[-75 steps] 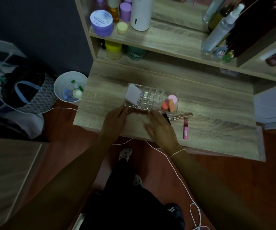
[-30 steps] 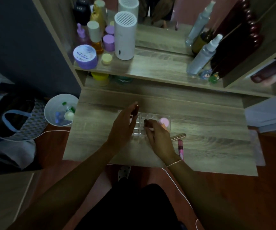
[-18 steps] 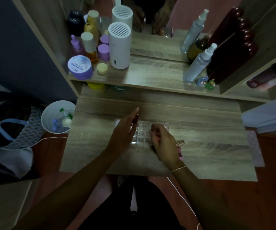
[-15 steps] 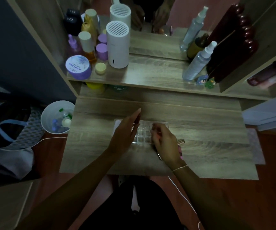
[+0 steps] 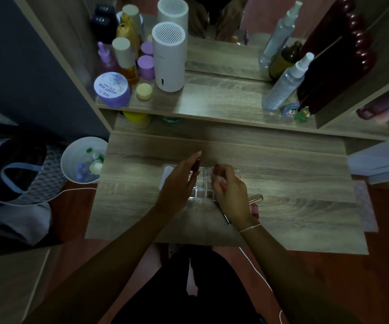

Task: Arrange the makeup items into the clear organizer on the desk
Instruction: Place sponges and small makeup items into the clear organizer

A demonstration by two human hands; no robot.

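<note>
The clear organizer point(image 5: 201, 191) lies on the wooden desk point(image 5: 294, 195), mostly covered by both hands. A white compact point(image 5: 167, 174) stands in its left end. My left hand point(image 5: 177, 183) hovers over the organizer's left half, pinching a dark lipstick tube point(image 5: 197, 164) upright. My right hand point(image 5: 232, 195) is over the right half, fingers pinched on a small pinkish item point(image 5: 222, 182) that I cannot identify. A rose-gold tube point(image 5: 256, 197) and a pink lip gloss point(image 5: 255, 209) lie on the desk just right of my right hand. A thin dark stick point(image 5: 226, 218) pokes out under the wrist.
The shelf above the desk carries a white cylinder point(image 5: 169, 59), a purple jar point(image 5: 111, 90), several small bottles and a spray bottle point(image 5: 284, 86). A white bin point(image 5: 81, 160) stands on the floor at the desk's left, beside a bag point(image 5: 13, 169). A white cable point(image 5: 256, 267) hangs off the front edge.
The camera tilted up toward the shelf. Both hands moved from the desk's front edge onto the organizer. My left hand picked up the dark tube, and my right hand now covers the sponges.
</note>
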